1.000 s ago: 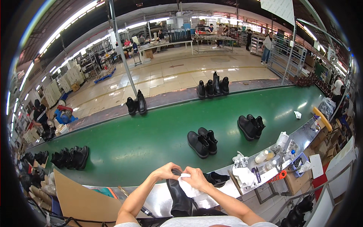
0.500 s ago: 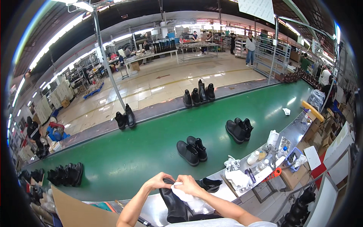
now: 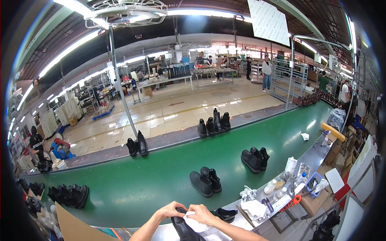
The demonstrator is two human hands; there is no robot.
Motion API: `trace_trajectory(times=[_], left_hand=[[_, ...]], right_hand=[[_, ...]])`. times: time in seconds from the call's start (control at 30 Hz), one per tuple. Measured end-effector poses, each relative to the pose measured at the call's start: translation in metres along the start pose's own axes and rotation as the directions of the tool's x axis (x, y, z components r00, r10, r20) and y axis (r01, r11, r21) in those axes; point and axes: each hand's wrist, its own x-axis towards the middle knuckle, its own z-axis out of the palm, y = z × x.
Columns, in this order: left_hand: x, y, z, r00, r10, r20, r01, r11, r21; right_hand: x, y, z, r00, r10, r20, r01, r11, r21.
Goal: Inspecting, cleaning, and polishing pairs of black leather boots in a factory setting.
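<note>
A black boot [image 3: 185,229] is held close in front of me at the lower edge, its toe end pointing away. My left hand [image 3: 170,210] grips the toe end from the left. In my right hand [image 3: 202,213] is a white cloth [image 3: 196,225], pressed against the boot's right side near the toe. The lower part of the boot runs out of view. Just right of my right hand, another black boot [image 3: 225,215] lies on its side on the metal ledge.
Pairs of black boots [image 3: 201,182] stand on the green conveyor belt [image 3: 152,176] and along its far edge. To the right, the metal ledge carries a white rag [image 3: 254,209], bottles [image 3: 270,186] and orange-handled scissors [image 3: 296,199]. Cardboard [image 3: 76,225] rises at the lower left.
The view has tilted upward, so everything sits lower in the picture. My hands stay on the boot's toe end, with the cloth still against it.
</note>
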Motion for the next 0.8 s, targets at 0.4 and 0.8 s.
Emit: trace_trajectory(times=[0.4,0.8], left_hand=[[0.005,0.001,-0.008,0.999,0.053,-0.007,-0.053,0.998,-0.041],[0.020,0.024,0.001,0.994,0.017,0.112,-0.004,0.993,-0.118]], right_hand=[[0.001,0.008,0.005,0.990,0.135,0.034,-0.136,0.989,0.061],[0.002,0.011,0.006,0.963,0.147,-0.227,-0.159,0.987,-0.034]])
